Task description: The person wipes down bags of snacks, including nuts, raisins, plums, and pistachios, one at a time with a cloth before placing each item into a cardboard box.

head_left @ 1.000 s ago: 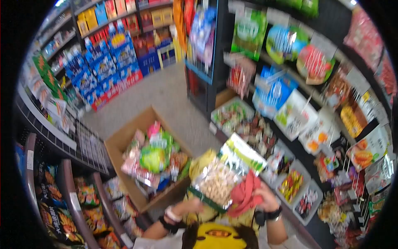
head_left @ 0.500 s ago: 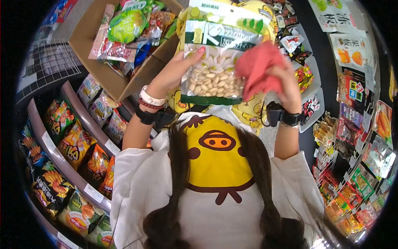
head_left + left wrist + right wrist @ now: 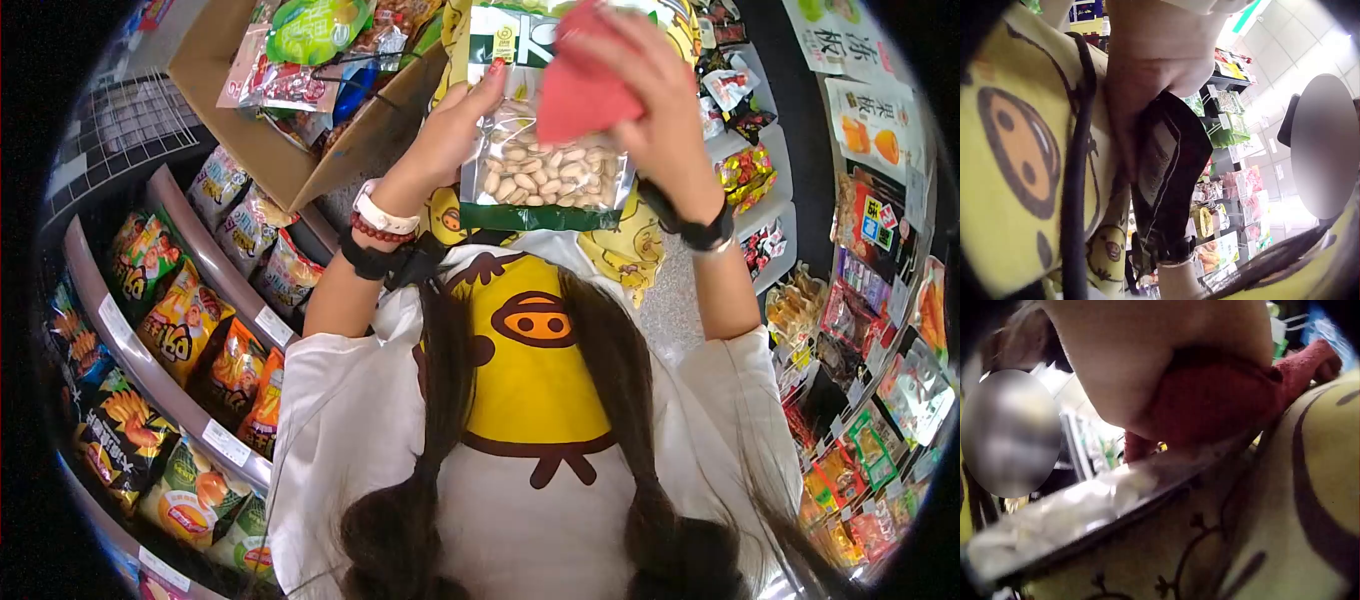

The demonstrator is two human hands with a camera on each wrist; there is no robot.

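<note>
A clear-windowed bag of pistachios point(image 3: 550, 178) with a green lower band lies in front of the person's yellow patterned apron in the head view. The left hand point(image 3: 455, 130) pinches the bag's left edge, thumb on its front. Over the bag's upper right, the right hand point(image 3: 655, 95) holds a red cloth point(image 3: 585, 85) against the front. In the right wrist view the cloth point(image 3: 1210, 403) bunches under the right hand point(image 3: 1166, 337), touching the bag point(image 3: 1066, 512). The left wrist view shows the left hand point(image 3: 1160, 62) beside a dark part of the bag.
A cardboard box point(image 3: 240, 150) of packaged snacks stands at the upper left. Snack bags point(image 3: 182, 325) fill curved shelves on the left. Grey bins point(image 3: 770, 170) of small sweets and hanging packets point(image 3: 865, 450) line the right side.
The head view has tilted down toward the person's body. The right hand with the red cloth has moved from the bag's right side up and left onto its front; the left hand keeps its hold.
</note>
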